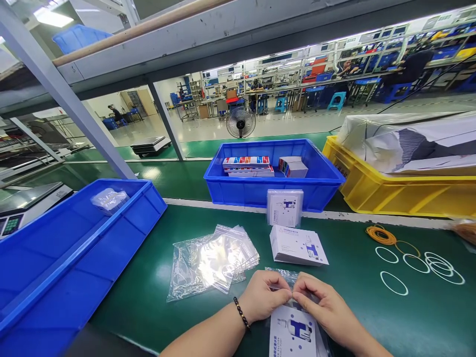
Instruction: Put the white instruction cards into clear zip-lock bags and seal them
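Side by side, my left hand (266, 297) and my right hand (322, 302) are closed in a pinch on a clear plastic bag (280, 272), thumbs almost touching. Just below the fingers is a white booklet (292, 334) with a blue printed figure; whether it is fully inside the bag I cannot tell. Beyond the hands lies a stack of similar booklets (297, 246). Behind it, a bagged bundle of booklets (285, 207) leans upright against the blue bin. Left of my hands, clear bags (219, 258) are spread in a loose pile.
A blue bin (275, 186) with printed boxes stands at the back, beside a yellow crate (416, 193) of wrapped material. Another blue bin (130, 238) is at left. Rubber bands (383, 234) and white rings (394, 283) lie right. An overhead shelf (208, 29) crosses above.
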A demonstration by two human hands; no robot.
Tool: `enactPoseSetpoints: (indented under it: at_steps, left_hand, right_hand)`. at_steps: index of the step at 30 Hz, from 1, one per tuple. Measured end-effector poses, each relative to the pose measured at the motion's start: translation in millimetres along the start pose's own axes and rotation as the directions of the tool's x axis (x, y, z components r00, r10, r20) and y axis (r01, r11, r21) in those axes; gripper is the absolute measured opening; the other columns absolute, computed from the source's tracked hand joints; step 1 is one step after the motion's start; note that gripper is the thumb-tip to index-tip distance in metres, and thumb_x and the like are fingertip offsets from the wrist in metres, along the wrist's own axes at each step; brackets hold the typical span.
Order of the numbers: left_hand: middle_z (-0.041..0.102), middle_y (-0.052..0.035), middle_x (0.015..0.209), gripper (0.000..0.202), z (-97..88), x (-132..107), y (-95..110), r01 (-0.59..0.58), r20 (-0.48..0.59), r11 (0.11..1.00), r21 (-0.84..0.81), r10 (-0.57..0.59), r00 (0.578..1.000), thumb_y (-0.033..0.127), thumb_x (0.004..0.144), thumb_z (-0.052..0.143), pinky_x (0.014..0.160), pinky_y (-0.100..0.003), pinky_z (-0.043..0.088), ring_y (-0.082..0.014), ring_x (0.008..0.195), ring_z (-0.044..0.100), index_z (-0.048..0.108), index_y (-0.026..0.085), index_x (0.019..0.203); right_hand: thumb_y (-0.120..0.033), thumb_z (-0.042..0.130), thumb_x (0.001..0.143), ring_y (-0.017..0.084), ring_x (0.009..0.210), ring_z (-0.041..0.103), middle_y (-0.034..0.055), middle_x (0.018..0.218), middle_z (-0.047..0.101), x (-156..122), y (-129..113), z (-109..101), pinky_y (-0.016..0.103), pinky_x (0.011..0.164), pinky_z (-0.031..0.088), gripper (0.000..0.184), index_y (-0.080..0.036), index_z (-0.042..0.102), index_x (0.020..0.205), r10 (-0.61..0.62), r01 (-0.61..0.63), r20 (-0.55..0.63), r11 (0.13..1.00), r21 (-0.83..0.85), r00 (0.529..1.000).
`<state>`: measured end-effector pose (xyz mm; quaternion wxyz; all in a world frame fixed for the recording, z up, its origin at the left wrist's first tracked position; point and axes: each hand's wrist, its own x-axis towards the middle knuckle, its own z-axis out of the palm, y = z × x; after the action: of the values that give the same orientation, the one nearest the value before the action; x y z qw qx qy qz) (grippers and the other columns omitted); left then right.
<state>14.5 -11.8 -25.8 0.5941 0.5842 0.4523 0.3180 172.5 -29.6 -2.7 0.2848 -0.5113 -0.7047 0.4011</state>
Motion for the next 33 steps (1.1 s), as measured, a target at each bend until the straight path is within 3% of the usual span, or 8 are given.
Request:
enactPoseSetpoints:
  at_steps: [6, 12, 16, 19, 23, 27, 30, 33]
  left_hand:
    - [0.063, -0.0026, 0.07, 0.011, -9.0, -2.5, 9.5, -0.17, -0.01, 0.962, 0.215, 0.177, 0.984, 0.024, 0.068, 0.06, 0.063, -0.024, 0.042, -0.0142, 0.066, 0.054, 0.065, 0.015, 0.069]
    - [0.062, -0.0061, 0.073, 0.023, -19.7, -1.2, 11.8, -0.332, -0.237, 0.849, 0.411, 0.451, 0.86, 0.028, 0.082, 0.044, 0.07, -0.03, 0.043, -0.017, 0.073, 0.055, 0.062, 0.016, 0.072]
    - [0.061, -0.0058, 0.072, 0.023, -20.0, 0.7, 11.0, -0.351, -0.27, 0.83, 0.433, 0.492, 0.828, 0.025, 0.083, 0.041, 0.069, -0.03, 0.043, -0.0167, 0.073, 0.054, 0.059, 0.016, 0.072]
    - [0.061, -0.0058, 0.074, 0.02, -19.6, 1.6, 9.4, -0.358, -0.262, 0.805, 0.474, 0.517, 0.815, 0.021, 0.081, 0.041, 0.072, -0.031, 0.045, -0.0171, 0.075, 0.054, 0.059, 0.017, 0.074]
    - [0.058, -0.01, 0.108, 0.028, -23.2, 3.6, 4.1, -0.169, -0.263, 0.73, 0.662, 0.438, 0.859, 0.018, 0.076, 0.044, 0.1, -0.047, 0.028, -0.025, 0.111, 0.044, 0.058, 0.017, 0.1]
    - [0.023, -0.0138, 0.143, 0.06, -33.0, 8.6, 1.2, 0.182, -0.35, 0.614, 0.768, 0.165, 0.922, 0.021, 0.075, 0.047, 0.105, -0.054, 0.008, -0.0348, 0.132, 0.006, 0.032, 0.012, 0.133]
    - [0.025, -0.0188, 0.141, 0.06, -41.0, 12.5, 3.3, 0.285, -0.374, 0.542, 0.791, 0.059, 0.926, 0.017, 0.076, 0.044, 0.104, -0.05, 0.015, -0.0364, 0.13, 0.014, 0.028, 0.006, 0.133]
    - [0.043, -0.02, 0.126, 0.05, -45.5, 14.3, 6.4, 0.242, -0.326, 0.487, 0.839, 0.094, 0.941, 0.009, 0.075, 0.041, 0.099, -0.042, 0.028, -0.0313, 0.12, 0.034, 0.04, 0.004, 0.124]
  right_hand:
    - [-0.035, 0.042, 0.085, 0.015, 0.062, 0.057, 0.0018, 0.067, 0.055, -1.7, 8.3, -3.2, 0.025, 0.055, 0.049, 0.028, -0.023, 0.061, 0.07, -0.238, 0.226, -0.077, 0.964, -0.138, 0.968]
    - [-0.028, 0.048, 0.084, 0.02, 0.089, 0.06, 0.0075, 0.094, 0.061, -0.5, 25.1, -6.0, 0.031, 0.071, 0.053, 0.018, -0.025, 0.064, 0.091, -0.48, 0.367, -0.221, 0.837, -0.406, 0.849]
    - [-0.031, 0.045, 0.085, 0.023, 0.101, 0.058, 0.0105, 0.107, 0.061, -2.8, 36.8, 6.1, 0.035, 0.081, 0.051, 0.024, -0.023, 0.064, 0.098, -0.502, 0.403, -0.112, 0.79, -0.463, 0.857]
    - [-0.042, 0.05, 0.082, 0.03, 0.118, 0.045, 0.0128, 0.129, 0.05, -5.8, 35.5, 17.5, 0.046, 0.092, 0.043, 0.04, -0.025, 0.057, 0.117, -0.405, 0.406, 0.114, 0.775, -0.483, 0.907]
    - [-0.057, 0.053, 0.074, 0.038, 0.125, 0.025, 0.0129, 0.14, 0.032, -9.1, 29.3, 24.8, 0.061, 0.095, 0.027, 0.067, -0.029, 0.037, 0.133, -0.197, 0.382, 0.413, 0.818, -0.431, 0.889]
    - [-0.056, 0.053, 0.075, 0.036, 0.127, 0.017, 0.0061, 0.143, 0.024, -7.5, 43.8, 28.6, 0.061, 0.098, 0.02, 0.068, -0.034, 0.029, 0.135, -0.148, 0.341, 0.439, 0.849, -0.403, 0.886]
    - [-0.054, 0.051, 0.076, 0.035, 0.128, 0.016, 0.0029, 0.144, 0.023, -5.1, 59.2, 31.4, 0.059, 0.099, 0.022, 0.067, -0.034, 0.027, 0.136, -0.154, 0.322, 0.393, 0.855, -0.408, 0.906]
    - [-0.052, 0.047, 0.08, 0.035, 0.128, 0.019, 0.001, 0.142, 0.028, -4.6, 64.4, 30.9, 0.057, 0.098, 0.027, 0.059, -0.034, 0.032, 0.134, -0.131, 0.274, 0.327, 0.852, -0.445, 0.936]
